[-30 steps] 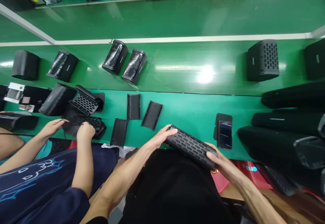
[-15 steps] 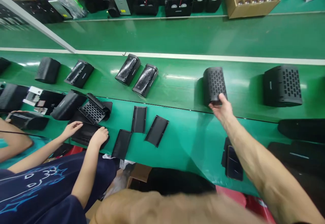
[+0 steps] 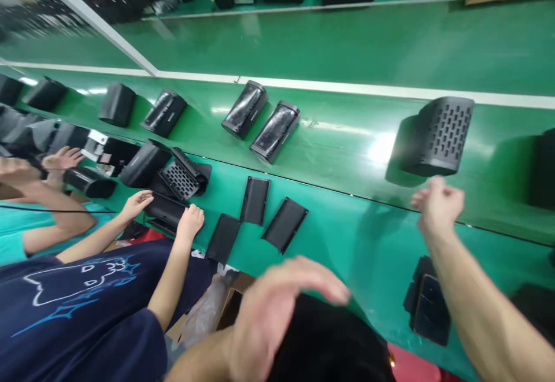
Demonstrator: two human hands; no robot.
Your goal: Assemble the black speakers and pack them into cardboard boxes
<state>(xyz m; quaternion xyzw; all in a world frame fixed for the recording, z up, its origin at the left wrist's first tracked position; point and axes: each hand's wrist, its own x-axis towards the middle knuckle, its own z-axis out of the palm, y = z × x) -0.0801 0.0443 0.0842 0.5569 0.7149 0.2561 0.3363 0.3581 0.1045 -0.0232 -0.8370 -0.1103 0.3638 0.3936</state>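
Black casing [image 3: 439, 136]; rows of slots [image 3: 453, 129]

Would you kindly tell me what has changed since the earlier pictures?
The perforated black case, held two-handed earlier, has moved forward onto the glossy green strip. The right hand appears to have let go, just short of it; the left hand is open and looks empty. The three dark panels and phone stayed put.

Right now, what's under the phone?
A flat black piece sticks out beneath the phone, on the green table. The phone covers the rest, so I can't see it.
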